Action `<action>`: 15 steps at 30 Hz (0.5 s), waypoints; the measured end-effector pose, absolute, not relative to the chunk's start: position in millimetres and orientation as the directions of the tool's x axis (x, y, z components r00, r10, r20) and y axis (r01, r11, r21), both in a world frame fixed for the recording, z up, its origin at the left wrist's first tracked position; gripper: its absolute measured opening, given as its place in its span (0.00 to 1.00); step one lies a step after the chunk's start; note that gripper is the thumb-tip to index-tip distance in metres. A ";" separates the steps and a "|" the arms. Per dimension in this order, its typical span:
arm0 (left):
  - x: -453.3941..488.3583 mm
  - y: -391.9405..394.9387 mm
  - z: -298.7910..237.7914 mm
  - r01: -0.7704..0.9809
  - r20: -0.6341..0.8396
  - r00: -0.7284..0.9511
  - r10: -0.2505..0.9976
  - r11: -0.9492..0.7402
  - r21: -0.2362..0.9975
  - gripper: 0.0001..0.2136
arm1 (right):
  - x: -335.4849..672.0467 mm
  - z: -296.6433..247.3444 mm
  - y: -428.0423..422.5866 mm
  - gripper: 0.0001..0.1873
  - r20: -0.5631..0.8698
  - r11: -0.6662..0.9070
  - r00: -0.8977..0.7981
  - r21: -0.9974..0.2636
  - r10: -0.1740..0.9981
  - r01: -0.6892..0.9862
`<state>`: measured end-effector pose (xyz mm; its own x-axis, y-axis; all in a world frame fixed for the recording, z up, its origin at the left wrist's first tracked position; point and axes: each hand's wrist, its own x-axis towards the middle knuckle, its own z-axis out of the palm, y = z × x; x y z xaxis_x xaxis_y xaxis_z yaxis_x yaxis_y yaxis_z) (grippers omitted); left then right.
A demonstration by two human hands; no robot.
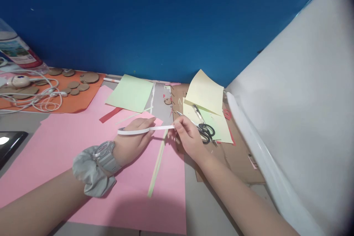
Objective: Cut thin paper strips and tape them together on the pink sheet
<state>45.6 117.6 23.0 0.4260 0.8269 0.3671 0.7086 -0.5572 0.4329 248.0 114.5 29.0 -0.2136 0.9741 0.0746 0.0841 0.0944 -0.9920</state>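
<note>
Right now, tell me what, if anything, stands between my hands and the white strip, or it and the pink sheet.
Nothing visible separates the hands: the right hand pinches one end of the white strip, which runs across the left hand. Between it and the pink sheet come that hand and a pale green strip.

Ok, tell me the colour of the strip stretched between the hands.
The strip is white, in the head view.

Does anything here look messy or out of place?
Nothing looks spilled. The white earphone cord lies in loose loops across the orange sheet, seemingly out of place among the cardboard discs. A pale yellow sheet bends upward instead of lying flat. The white strip between the left hand and right hand looks undamaged.
</note>
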 end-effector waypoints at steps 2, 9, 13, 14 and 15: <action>44.8 117.8 28.5 0.699 0.328 0.442 0.835 -0.549 0.457 0.18 | 247.9 29.0 115.4 0.15 0.080 0.094 -0.199 -0.994 0.977 0.062; 44.8 120.6 74.1 0.782 -0.153 0.515 0.843 -0.389 0.488 0.23 | 248.5 29.1 116.4 0.14 0.075 0.085 -0.203 -0.996 0.976 0.039; 40.9 117.3 83.7 0.788 -0.273 0.543 0.794 -0.369 0.492 0.19 | 247.0 30.0 117.0 0.13 0.058 0.059 -0.206 -0.998 0.977 -0.006; 39.5 116.8 83.2 0.779 -0.293 0.561 0.774 -0.373 0.504 0.18 | 246.7 30.1 117.4 0.12 0.052 0.047 -0.207 -0.998 0.977 -0.030; 38.3 116.6 82.0 0.771 -0.312 0.574 0.757 -0.370 0.519 0.16 | 246.5 30.1 118.1 0.11 0.046 0.034 -0.209 -0.998 0.977 -0.058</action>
<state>38.3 116.6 82.0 0.5738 0.7574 -0.3117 0.7706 -0.3703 0.5187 246.5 118.1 30.1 -0.2085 0.9769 0.0458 -0.0583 0.0344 -0.9977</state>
